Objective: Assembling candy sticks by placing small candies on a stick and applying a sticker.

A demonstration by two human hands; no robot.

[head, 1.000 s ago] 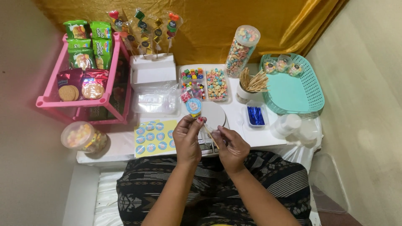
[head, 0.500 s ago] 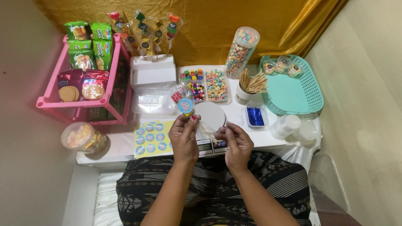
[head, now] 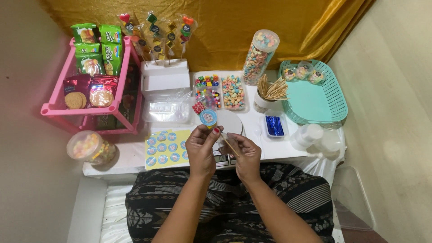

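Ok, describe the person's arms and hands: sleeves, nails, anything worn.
Both forearms are bare, with no sleeves in view. The left hand has red-painted nails; one shows clearly at the fingertip. The right hand shows no nails from this angle. No rings, watch, bracelets or gloves can be seen on either. Below the arms lies a dark patterned garment over the lap.

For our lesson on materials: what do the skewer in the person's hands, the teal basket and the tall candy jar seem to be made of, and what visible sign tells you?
Skewer: pale, matt, thin stick, probably wood or bamboo. Teal basket: likely moulded plastic, shown by its even colour and regular lattice wall. Tall candy jar: clear, glossy wall showing the sweets inside, probably plastic, possibly glass.
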